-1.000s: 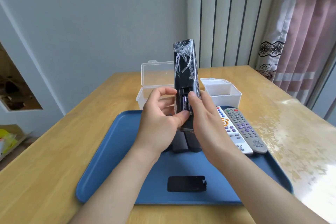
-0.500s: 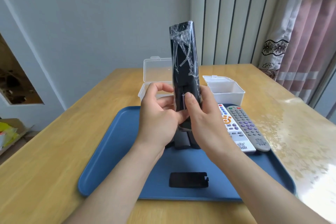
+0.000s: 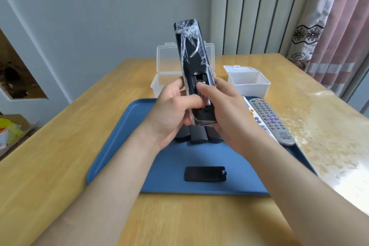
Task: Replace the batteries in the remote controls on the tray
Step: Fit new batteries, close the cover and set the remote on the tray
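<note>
Above the blue tray we hold the film-wrapped black remote upright, left hand gripping its side, right hand curled behind it with the thumb on the battery in the open bay; a slipping thumb could spring that cell out

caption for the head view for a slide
Left hand and right hand hold a wrapped black remote above the blue tray, right thumb on its battery.

Inside a home: pale glossy wooden table, pink pleated curtain, white floral-embroidered drape, grey painted wall, white vertically ribbed wall panel.
</note>
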A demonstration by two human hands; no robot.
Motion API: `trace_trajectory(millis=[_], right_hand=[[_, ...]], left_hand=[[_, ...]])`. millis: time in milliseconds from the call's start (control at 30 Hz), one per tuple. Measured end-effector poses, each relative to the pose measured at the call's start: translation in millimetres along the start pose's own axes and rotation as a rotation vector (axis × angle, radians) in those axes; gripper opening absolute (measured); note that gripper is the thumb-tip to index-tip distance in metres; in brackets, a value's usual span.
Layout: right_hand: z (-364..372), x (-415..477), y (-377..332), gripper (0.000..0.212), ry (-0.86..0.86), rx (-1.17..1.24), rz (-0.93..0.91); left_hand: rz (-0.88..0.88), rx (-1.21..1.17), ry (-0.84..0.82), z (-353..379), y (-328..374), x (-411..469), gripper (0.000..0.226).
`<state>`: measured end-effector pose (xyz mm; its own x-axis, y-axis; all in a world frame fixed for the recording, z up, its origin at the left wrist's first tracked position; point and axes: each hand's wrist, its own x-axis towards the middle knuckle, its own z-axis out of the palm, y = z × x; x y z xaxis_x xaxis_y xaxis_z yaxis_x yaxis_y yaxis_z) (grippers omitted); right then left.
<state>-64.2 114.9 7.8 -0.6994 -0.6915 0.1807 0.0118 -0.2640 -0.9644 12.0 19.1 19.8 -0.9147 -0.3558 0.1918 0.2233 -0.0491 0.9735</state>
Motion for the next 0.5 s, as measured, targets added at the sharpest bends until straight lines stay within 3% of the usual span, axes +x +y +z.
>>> trace_trajectory(millis=[233, 433, 500], right_hand=[[-8.9, 1.2, -3.3, 0.019, -0.029, -0.013, 0.002], [-36.7, 6.1, -12.1, 0.017, 0.116, -0.167, -0.075], [-41.2, 5.3, -12.0, 0.018, 0.124, -0.218, -0.083]], left_hand=[[0.011, 0.325, -0.055, -5.6, 1.3, 1.1, 0.038], [-0.06, 1.105, -0.241, -13.8, 15.5, -9.4, 0.038], [-0.09, 1.288, -0.399, -4.1, 12.7, -14.0, 0.031]])
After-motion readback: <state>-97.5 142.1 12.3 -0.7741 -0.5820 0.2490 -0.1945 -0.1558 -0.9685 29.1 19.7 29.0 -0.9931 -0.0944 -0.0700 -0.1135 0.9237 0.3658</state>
